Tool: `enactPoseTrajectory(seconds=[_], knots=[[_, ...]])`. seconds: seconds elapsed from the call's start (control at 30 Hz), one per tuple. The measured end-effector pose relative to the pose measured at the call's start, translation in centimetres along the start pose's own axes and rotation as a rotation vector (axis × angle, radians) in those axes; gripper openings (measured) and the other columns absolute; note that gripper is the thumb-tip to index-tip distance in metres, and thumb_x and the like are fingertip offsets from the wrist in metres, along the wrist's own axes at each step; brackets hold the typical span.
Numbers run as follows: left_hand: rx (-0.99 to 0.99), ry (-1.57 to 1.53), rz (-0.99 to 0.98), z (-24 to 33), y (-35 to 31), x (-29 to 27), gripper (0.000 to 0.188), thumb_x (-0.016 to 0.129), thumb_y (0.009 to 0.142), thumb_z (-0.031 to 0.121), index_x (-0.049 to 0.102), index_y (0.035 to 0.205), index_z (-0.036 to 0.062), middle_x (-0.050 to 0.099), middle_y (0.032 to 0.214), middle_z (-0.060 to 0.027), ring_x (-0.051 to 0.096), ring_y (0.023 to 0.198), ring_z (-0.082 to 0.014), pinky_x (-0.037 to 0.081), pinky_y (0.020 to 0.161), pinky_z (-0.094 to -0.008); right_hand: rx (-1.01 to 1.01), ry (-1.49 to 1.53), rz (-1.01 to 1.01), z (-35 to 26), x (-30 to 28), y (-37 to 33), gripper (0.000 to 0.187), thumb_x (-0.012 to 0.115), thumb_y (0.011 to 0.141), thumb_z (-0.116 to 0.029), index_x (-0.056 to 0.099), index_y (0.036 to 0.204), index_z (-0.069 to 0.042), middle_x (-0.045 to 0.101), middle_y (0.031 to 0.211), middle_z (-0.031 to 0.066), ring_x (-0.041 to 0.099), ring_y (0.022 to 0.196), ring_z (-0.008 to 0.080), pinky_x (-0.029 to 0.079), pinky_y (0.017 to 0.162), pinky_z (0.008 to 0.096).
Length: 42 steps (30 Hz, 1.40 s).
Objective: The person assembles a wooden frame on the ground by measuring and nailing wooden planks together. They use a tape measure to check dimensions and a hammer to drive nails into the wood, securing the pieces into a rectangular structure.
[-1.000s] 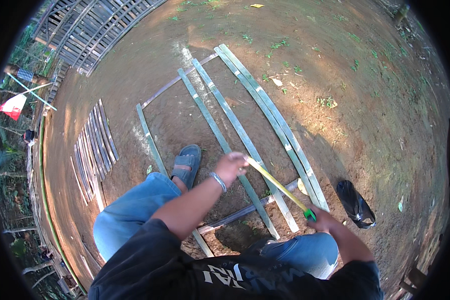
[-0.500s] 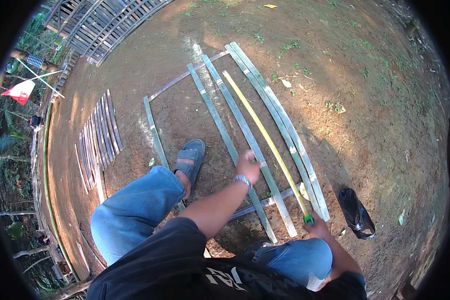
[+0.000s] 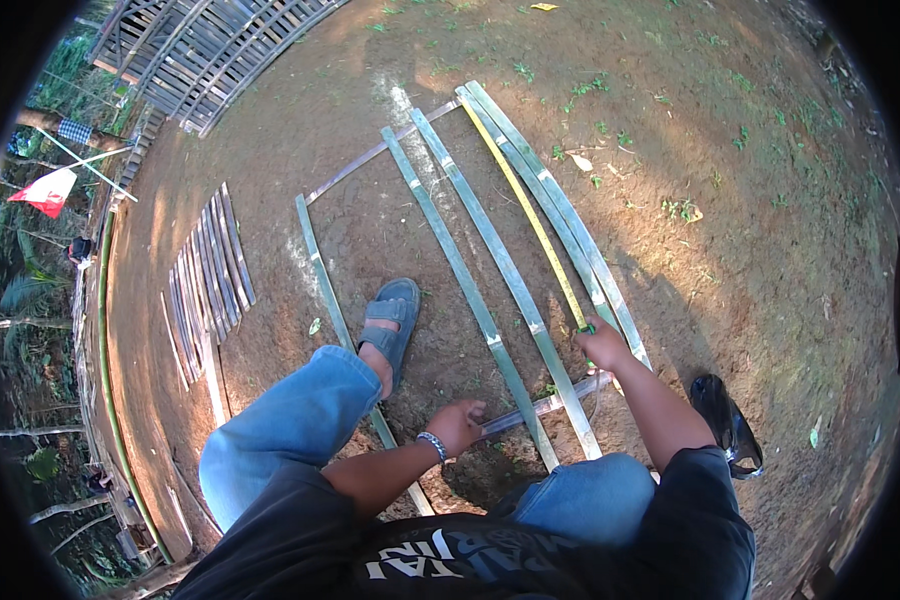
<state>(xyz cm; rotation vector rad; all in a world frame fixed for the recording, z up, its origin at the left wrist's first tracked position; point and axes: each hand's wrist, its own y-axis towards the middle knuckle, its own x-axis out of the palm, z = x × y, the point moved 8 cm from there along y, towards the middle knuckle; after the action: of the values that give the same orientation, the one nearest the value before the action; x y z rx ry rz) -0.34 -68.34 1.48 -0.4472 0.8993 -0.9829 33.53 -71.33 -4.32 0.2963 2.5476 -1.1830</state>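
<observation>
1. Bare brown ground [image 3: 760, 200] fills most of the view, with small weeds and dry leaves scattered over it.
2. On it lies a ladder-like layout of flat strips: two green middle strips [image 3: 450, 244], one left strip [image 3: 315, 255], and a close-set right-hand pair [image 3: 568, 212]. A far crosspiece [image 3: 375, 152] and a near crosspiece [image 3: 547, 405] run across their ends.
3. Left of the layout, a row of dark slats [image 3: 210, 270] lies on the earth.
4. The yellow tape [image 3: 518, 187] runs out along the inner edge of the right-hand pair, its far end at or near the far crosspiece. The step in hand looks like measuring along that side.
5. A black plastic bag [image 3: 718, 415] lies at the right, apart from the strips.
6. The right hand [image 3: 604, 346] is beside the pair's near part, fingers closed around the tape's green case, which they mostly hide. The next move seems to call for a straight, taut tape and a steady grip while the length is read.
7. The left hand [image 3: 454, 427] is at the near crosspiece, fingers bent; whether they grip it or only hover beside it, I cannot tell.
8. Smallest, a silvery band [image 3: 434, 446] circles the left wrist.
</observation>
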Motion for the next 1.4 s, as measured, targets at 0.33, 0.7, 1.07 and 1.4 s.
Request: enactPoseTrajectory(seconds=[0.33, 0.7, 1.07, 1.4], knots=[[0.010, 0.043, 0.046, -2.3, 0.1, 0.0, 0.045, 0.072, 0.085, 0.006, 0.065, 0.129, 0.0055, 0.073, 0.112, -0.0128, 0.073, 0.095, -0.0239, 0.058, 0.086, -0.0356, -0.022, 0.008, 0.044, -2.4, 0.2, 1.9, 0.070, 0.070, 0.082, -0.029, 0.052, 0.144, -0.002, 0.072, 0.109, 0.0222, 0.072, 0.085, 0.0312, 0.062, 0.068, 0.0404], [-0.065, -0.026, -0.010, -4.0, 0.3, 1.4, 0.044, 0.070, 0.086, 0.007, 0.064, 0.129, 0.0057, 0.074, 0.113, -0.0160, 0.073, 0.100, -0.0302, 0.057, 0.089, -0.0400, 0.052, 0.081, 0.001, -2.3, 1.0, 2.0, 0.070, 0.070, 0.082, -0.029, 0.052, 0.145, -0.004, 0.072, 0.105, 0.0219, 0.072, 0.088, 0.0311, 0.063, 0.068, 0.0439], [-0.047, -0.002, 0.030, -3.9, 0.2, 0.4, 0.043, 0.074, 0.085, 0.009, 0.065, 0.127, 0.0062, 0.075, 0.110, -0.0143, 0.073, 0.101, -0.0270, 0.057, 0.091, -0.0374, 0.044, 0.060, 0.002, -2.3, 0.7, 1.9, 0.072, 0.071, 0.083, -0.027, 0.049, 0.147, -0.001, 0.070, 0.103, 0.0198, 0.070, 0.082, 0.0271, 0.060, 0.064, 0.0418], [-0.020, 0.039, 0.010, -2.9, 0.5, -0.2, 0.043, 0.072, 0.087, 0.010, 0.064, 0.129, 0.0047, 0.075, 0.111, -0.0143, 0.073, 0.103, -0.0269, 0.057, 0.092, -0.0372, 0.081, 0.047, -0.014, -1.1, 0.2, 2.1, 0.077, 0.070, 0.083, -0.032, 0.045, 0.151, -0.004, 0.072, 0.106, 0.0228, 0.074, 0.086, 0.0280, 0.060, 0.069, 0.0404]])
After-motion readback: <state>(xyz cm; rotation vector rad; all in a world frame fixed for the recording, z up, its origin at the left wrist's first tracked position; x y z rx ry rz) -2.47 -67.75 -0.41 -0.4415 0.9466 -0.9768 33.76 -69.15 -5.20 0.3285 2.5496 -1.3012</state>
